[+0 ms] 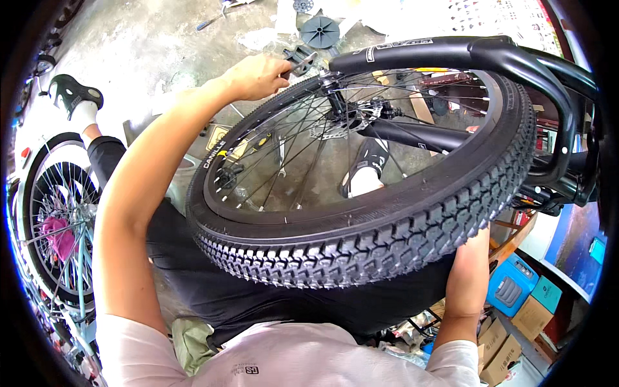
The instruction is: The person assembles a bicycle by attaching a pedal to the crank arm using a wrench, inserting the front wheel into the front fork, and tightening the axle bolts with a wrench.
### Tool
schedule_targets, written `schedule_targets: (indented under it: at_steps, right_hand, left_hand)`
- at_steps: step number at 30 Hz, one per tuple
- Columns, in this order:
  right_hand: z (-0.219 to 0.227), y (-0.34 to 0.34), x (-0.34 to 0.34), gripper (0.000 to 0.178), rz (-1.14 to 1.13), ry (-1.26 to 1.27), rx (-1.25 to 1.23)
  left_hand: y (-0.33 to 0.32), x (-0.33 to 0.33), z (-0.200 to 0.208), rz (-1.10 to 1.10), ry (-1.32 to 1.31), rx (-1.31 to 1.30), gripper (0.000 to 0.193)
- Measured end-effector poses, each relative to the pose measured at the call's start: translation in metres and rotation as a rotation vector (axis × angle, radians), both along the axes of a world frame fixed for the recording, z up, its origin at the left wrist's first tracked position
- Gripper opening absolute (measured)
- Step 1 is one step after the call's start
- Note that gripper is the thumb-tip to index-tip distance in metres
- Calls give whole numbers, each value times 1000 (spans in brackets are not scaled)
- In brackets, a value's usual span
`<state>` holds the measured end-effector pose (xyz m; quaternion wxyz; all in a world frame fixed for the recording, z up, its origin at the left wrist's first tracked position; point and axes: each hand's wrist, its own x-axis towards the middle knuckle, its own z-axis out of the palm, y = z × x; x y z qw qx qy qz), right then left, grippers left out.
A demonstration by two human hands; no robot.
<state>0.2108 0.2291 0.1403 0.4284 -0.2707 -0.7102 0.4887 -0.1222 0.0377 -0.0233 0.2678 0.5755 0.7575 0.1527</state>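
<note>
A bicycle wheel (pixel 361 255) with a knobbly black tyre lies tilted across my lap. It sits in a black fork (pixel 445 51), whose near leg reaches the axle end (pixel 330 80). A brake disc (pixel 322 132) is on the hub. My left hand (pixel 261 76) is closed on a grey metal wrench (pixel 304 63), just left of the fork's end and beyond the tyre's far edge. My right forearm goes under the tyre at the right. Of my right hand (pixel 472 129) only a bit of fingers shows beside the fork's lower leg; the rest is hidden.
A spoked bicycle wheel (pixel 58 226) with a pink cloth stands at left. On the floor lie a black round disc (pixel 320 32), a spanner (pixel 282 158) and a screwdriver (pixel 209 23). A blue case (pixel 511 284) and cardboard boxes (pixel 500 351) are at lower right.
</note>
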Motion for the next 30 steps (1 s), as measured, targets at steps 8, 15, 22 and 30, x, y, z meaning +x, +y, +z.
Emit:
schedule_targets:
  at_steps: [8,15,22,30]
  right_hand:
    - [-8,1,4,76,16,59,-72]
    - [-4,0,2,78,13,47,-34]
    - [-27,6,31,68,24,121,-231]
    - [-41,3,30,68,-33,102,-54]
  left_hand:
    - [1,27,70,-165,202,-293,25]
    - [5,29,74,-230,230,-425,23]
    - [-4,21,52,-78,137,-367,22]
    - [-6,19,-26,-91,-65,5,24]
